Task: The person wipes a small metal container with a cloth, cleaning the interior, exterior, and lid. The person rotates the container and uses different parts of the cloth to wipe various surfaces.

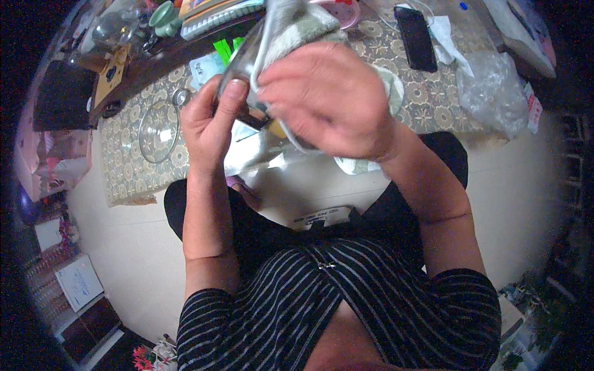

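In front of me, above the table's near edge, my left hand (213, 117) grips a clear glass vessel, seemingly a pot (249, 59), by a dark part, with the thumb on top. A pale curved rim runs down its right side. My right hand (334, 102), slightly smeared by motion, has its fingers bent against the rim. It holds a green and white towel (303, 34), which bunches above the hand and hangs out below it. The right fingertips and much of the vessel's far side are hidden. A round glass lid (159, 133) with a metal knob lies left of my left hand.
A patterned cloth covers the table (127, 139). A black phone (416, 40), a white tissue (447, 44) and a crumpled clear plastic bag (492, 93) lie at right. At the back left are a green cup-shaped piece (164, 18) and stacked books (216, 18).
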The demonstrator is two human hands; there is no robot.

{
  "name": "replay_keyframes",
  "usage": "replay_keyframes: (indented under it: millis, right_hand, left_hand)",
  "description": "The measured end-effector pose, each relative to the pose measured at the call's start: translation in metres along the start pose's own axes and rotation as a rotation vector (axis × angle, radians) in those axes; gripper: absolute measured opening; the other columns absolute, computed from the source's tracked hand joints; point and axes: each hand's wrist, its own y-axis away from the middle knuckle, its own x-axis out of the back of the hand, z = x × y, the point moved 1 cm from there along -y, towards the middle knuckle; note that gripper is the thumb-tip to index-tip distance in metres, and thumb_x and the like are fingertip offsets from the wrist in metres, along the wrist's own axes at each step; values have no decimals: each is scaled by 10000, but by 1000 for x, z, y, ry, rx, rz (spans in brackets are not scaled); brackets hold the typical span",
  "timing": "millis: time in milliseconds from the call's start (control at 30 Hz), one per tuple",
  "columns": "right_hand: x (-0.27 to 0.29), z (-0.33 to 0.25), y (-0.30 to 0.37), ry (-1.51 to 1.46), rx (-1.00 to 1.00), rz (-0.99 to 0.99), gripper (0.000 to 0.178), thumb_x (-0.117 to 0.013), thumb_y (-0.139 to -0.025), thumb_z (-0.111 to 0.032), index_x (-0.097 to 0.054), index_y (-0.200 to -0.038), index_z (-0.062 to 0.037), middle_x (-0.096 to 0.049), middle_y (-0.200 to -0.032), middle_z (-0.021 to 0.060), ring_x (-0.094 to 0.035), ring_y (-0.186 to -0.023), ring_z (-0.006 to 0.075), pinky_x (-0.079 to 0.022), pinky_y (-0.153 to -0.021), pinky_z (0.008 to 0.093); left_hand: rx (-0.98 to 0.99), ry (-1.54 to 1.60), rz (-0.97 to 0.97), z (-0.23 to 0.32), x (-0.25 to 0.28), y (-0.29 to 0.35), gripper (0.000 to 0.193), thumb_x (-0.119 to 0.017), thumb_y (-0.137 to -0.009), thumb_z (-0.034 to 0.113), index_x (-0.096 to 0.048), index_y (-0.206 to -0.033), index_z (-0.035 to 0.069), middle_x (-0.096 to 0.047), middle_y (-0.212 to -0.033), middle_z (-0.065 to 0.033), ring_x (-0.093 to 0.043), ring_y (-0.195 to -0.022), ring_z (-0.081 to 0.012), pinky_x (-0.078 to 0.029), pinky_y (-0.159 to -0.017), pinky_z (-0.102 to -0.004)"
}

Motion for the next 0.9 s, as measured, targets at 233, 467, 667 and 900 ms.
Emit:
replay_keyframes:
  millis: [233, 467, 667, 900]
  right_hand:
    - [0, 4, -2, 166, -65, 107, 289, -707, -763, -25, -677, -1049, -50, -650, -1022, 97, -629, -952, 270, -482, -872, 367]
    - [4, 31, 2, -378, -681, 264, 151, -513, -992, -136, -578, -1076, -28, -590, -1051, 65, -580, -983, 144, -468, -870, 295]
    - [-4, 14, 3, 206, -199, 143, 325, -678, -805, -124, -650, -1124, -66, -599, -1144, 120, -576, -1064, 299, -452, -921, 393]
    - [-22, -19, 11, 366, -157, 79, 364, -713, -731, -146, -664, -1091, -127, -596, -1149, 73, -571, -1020, 275, -425, -879, 390]
  left_hand:
    - [25, 42, -81, 5, -6, 13, 214, -647, -945, 201, -679, -944, -10, -613, -764, 0, -537, -693, -62, -423, -626, -217]
    - [-117, -7, -67, 7, -6, 12, 219, -644, -944, 197, -676, -943, -19, -619, -751, -11, -561, -698, -77, -442, -637, -224]
    - [-7, 48, -24, 8, -7, 10, 210, -640, -953, 203, -671, -947, -4, -604, -743, 7, -549, -682, -57, -431, -607, -206]
    - [8, 39, -34, 4, -13, 9, 205, -632, -960, 210, -663, -963, 7, -588, -769, 39, -509, -695, -35, -412, -611, -196]
